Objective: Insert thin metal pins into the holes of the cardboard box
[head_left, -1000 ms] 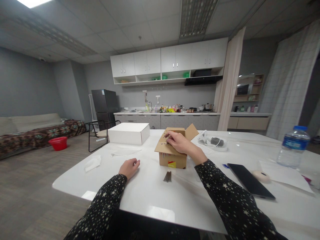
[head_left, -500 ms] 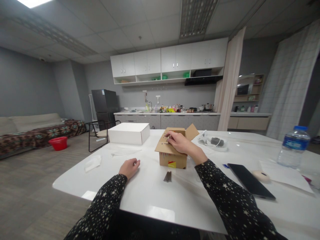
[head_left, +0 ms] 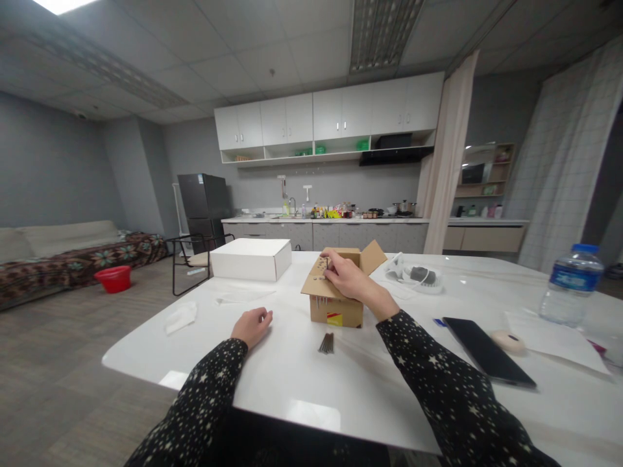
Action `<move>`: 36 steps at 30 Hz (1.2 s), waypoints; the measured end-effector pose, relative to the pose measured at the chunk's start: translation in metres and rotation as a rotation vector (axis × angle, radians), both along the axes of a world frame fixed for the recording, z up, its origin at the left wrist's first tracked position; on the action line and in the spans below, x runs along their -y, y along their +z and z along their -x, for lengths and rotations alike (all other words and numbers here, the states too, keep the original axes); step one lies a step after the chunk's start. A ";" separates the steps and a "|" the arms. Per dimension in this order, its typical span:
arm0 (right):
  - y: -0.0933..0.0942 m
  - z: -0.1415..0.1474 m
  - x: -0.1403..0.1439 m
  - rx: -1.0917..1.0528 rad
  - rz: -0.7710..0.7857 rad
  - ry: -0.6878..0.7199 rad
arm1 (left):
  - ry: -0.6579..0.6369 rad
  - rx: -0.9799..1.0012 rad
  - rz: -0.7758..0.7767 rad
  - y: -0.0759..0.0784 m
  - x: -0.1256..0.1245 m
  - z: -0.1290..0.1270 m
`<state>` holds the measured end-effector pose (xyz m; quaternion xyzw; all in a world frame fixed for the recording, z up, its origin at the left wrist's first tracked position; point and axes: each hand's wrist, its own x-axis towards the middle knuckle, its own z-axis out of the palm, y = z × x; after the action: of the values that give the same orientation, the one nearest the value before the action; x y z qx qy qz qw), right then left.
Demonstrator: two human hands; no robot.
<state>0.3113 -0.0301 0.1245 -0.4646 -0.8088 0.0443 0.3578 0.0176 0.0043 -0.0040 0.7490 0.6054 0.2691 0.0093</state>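
Note:
A small brown cardboard box [head_left: 335, 311] stands on the white table [head_left: 272, 370], its flaps open. My right hand [head_left: 348, 280] rests on the near flap, fingertips pinched on a small nail stuck through the flap. Several nail tips poke out under that flap. A little bunch of dark nails [head_left: 326, 343] lies on the table in front of the box. My left hand [head_left: 252, 325] rests loosely curled on the table, to the left of the nails, holding nothing.
A white closed box [head_left: 250, 259] sits at the far left of the table, a crumpled tissue [head_left: 180, 318] near the left edge. A black phone [head_left: 488, 351], tape roll [head_left: 505, 341], paper and water bottle [head_left: 567, 284] lie right. A plastic-wrapped item [head_left: 417, 277] sits behind the box.
My right hand has shifted slightly up and back along the flap. The left hand has stayed put.

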 end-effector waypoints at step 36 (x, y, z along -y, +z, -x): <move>0.001 -0.012 -0.006 0.006 -0.008 0.013 | 0.003 -0.006 -0.004 -0.003 -0.003 0.002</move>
<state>0.3238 -0.0244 0.1256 -0.4582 -0.8130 0.0419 0.3569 0.0156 0.0074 -0.0075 0.7490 0.6059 0.2680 0.0056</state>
